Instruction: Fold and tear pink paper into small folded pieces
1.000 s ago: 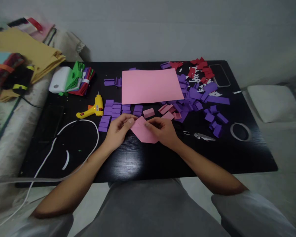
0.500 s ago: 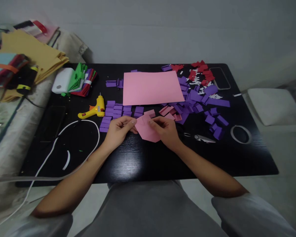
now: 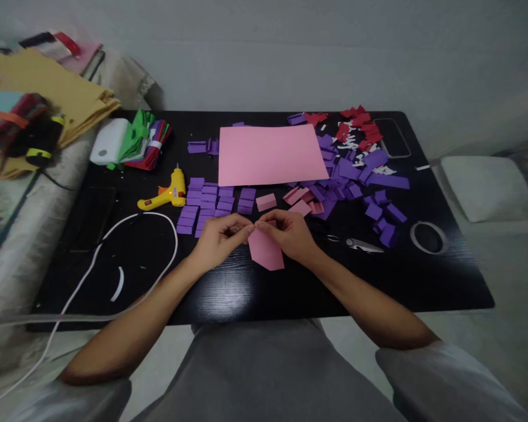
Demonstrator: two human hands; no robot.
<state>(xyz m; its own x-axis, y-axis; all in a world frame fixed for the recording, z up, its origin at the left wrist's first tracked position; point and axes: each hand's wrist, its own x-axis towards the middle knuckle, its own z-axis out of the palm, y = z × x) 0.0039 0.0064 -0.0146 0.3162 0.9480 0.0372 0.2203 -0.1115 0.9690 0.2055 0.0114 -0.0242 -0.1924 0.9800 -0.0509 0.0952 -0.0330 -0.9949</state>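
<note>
A small pink paper piece (image 3: 266,251) hangs between my hands above the black table. My left hand (image 3: 222,237) pinches it at its upper left corner. Close beside, my right hand (image 3: 290,234) grips its top edge, the two thumbs almost meeting. Just beyond my hands lie a small folded pink paper strip (image 3: 266,203) and more folded pink pieces (image 3: 300,198). Rows of folded purple paper pieces (image 3: 207,199) rest past my left hand. A large pink sheet (image 3: 270,155) lies flat behind them.
A yellow glue gun (image 3: 165,193) and a looping white cable (image 3: 171,225) are on the left. Scissors (image 3: 363,245) and a tape roll (image 3: 429,237) lie right. Purple pieces (image 3: 347,170) and red scraps (image 3: 369,130) crowd the back right. Bundled green paper (image 3: 138,138) sits back left.
The small pink paper has turned and now hangs lower, its lower end nearer me. My hands have come closer together at its top edge, uncovering the folded pink strip behind.
</note>
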